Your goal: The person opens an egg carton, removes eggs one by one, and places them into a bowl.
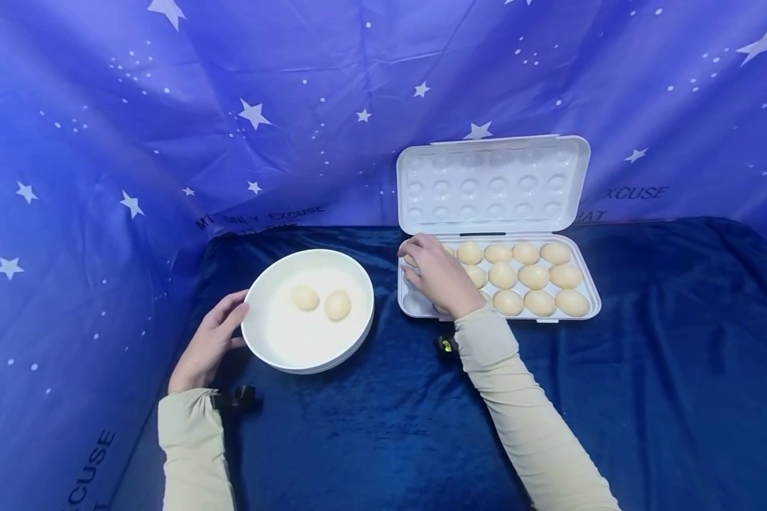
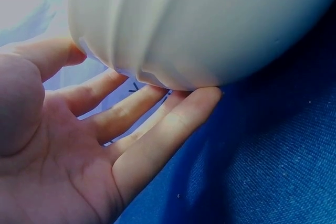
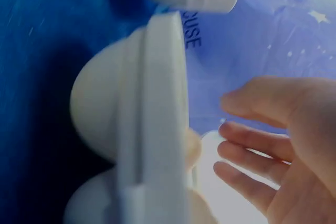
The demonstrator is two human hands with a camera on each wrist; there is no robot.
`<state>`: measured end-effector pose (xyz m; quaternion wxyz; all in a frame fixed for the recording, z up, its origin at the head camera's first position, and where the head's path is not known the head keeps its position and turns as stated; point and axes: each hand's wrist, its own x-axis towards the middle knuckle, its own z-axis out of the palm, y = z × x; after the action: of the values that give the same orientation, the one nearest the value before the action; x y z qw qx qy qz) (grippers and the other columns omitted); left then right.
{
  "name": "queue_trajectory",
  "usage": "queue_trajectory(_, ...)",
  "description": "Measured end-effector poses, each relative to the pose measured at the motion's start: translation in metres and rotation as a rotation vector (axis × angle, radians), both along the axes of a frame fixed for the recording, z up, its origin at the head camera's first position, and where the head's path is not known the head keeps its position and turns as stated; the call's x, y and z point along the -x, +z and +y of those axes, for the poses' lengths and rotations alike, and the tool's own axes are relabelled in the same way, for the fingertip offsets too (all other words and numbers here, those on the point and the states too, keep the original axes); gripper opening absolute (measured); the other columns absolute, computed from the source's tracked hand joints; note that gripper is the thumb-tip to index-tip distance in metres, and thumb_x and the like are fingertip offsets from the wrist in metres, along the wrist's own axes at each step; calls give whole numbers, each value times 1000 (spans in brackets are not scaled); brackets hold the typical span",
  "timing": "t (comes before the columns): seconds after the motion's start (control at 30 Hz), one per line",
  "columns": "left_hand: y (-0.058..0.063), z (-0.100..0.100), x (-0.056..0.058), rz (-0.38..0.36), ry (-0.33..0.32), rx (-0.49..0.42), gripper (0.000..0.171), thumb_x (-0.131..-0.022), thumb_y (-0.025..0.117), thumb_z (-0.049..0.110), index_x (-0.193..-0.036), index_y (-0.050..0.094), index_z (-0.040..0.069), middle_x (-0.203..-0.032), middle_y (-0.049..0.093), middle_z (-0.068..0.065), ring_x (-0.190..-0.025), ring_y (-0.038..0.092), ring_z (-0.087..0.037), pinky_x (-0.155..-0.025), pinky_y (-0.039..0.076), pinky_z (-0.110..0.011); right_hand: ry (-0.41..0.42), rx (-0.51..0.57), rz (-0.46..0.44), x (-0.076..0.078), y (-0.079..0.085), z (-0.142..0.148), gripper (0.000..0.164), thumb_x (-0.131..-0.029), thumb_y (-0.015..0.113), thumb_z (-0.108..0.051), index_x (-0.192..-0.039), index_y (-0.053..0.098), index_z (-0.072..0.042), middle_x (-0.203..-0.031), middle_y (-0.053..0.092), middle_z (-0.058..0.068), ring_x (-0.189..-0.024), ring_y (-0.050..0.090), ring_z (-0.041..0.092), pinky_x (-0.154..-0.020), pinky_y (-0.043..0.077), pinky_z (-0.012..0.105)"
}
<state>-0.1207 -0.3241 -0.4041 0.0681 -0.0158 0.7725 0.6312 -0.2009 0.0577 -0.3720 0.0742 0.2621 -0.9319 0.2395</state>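
Left-hand fingers [image 2: 168, 134] pinch the bowl [image 1: 294, 344] at frame centre-left; right-hand fingers [image 3: 254, 161] stand apart. Over-tight gripping could crack eggs [image 1: 502, 276].

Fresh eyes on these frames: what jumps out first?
Probably the white bowl left of centre on the dark blue cloth, with two eggs inside and the left hand holding its side. Next, the open white egg carton to its right, rows of eggs in its base and the right hand over its left end. Behind both hangs a vivid blue-purple starry backdrop.
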Motion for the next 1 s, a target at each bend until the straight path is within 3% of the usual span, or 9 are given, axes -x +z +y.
queue_trajectory(0.2,0,2,1,8,5,-25,44,-105,50,30,-141,45,5,-115,57,12,-92,64,-3,-72,58,-29,-47,-29,-60,6,-8,11,37,-92,63,-5,-127,60,6,-136,54,24,-132,45,38,-112,37,47)
queue_trajectory(0.4,4,-3,0,17,6,-2,46,-105,49,31,-141,43,4,-115,56,13,-92,63,-1,-72,58,-28,-68,-24,-100,14,-11,10,40,-95,62,-7,-132,55,6,-138,52,25,-133,44,39,-114,34,47)
queue_trajectory(0.63,3,-3,2,-10,3,-5,53,-105,49,31,-144,37,-3,-115,56,14,-93,63,-2,-73,58,-28,-70,-44,-56,20,-13,10,38,-93,62,-6,-128,58,8,-124,58,25,-114,49,40,-104,38,47)
queue_trajectory(0.83,2,0,3,-5,-3,-11,50,-105,49,31,-143,40,0,-116,56,12,-94,63,-3,-74,58,-29,-56,-52,-16,24,-20,9,33,-91,62,-2,-122,59,8,-116,64,22,-116,54,40,-106,40,48)
queue_trajectory(1.0,-1,-1,3,-1,-2,-18,50,-105,50,31,-143,40,-1,-115,57,11,-93,63,-3,-73,58,-29,-66,-44,16,24,-25,9,36,-90,63,-2,-125,58,6,-116,60,23,-112,53,40,-101,41,49)
